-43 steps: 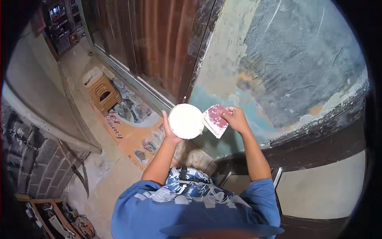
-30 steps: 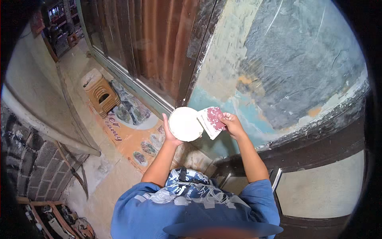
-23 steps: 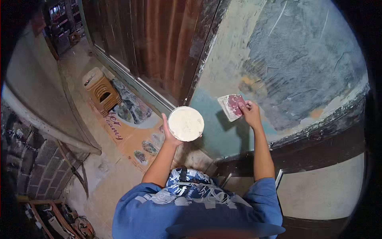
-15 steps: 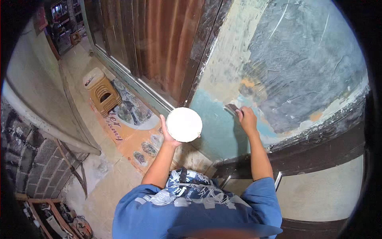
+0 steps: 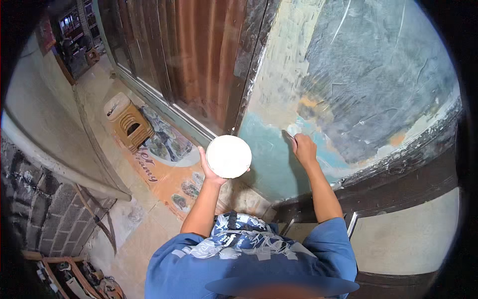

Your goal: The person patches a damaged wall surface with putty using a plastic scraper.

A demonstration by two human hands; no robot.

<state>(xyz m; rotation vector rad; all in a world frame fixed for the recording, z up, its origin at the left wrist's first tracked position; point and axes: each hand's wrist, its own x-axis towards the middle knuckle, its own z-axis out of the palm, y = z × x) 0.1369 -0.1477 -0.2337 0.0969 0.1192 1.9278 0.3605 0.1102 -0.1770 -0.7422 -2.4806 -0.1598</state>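
Observation:
My left hand (image 5: 212,175) is wrapped round the side of a white round tub (image 5: 228,156), with its bright white top facing up at me. In my right hand (image 5: 304,149) is a putty knife (image 5: 287,134), gripped by its handle. The blade is seen almost edge-on and meets the wall (image 5: 266,159), where teal paint borders a pale, patched area. Light blue and orange patches and a large grey stretch lie right of and above the blade.
A dark-framed sliding door (image 5: 194,55) stands left of the wall. Stacked tan plastic stools (image 5: 133,127) sit on an orange printed sheet (image 5: 149,172) on the floor. At lower left are a grey block wall (image 5: 50,204) and a wooden rack (image 5: 74,274).
My right hand has shifted slightly left, and the putty knife has turned so its blade shows narrower. My left hand still holds the tub. The whole view has shifted a little.

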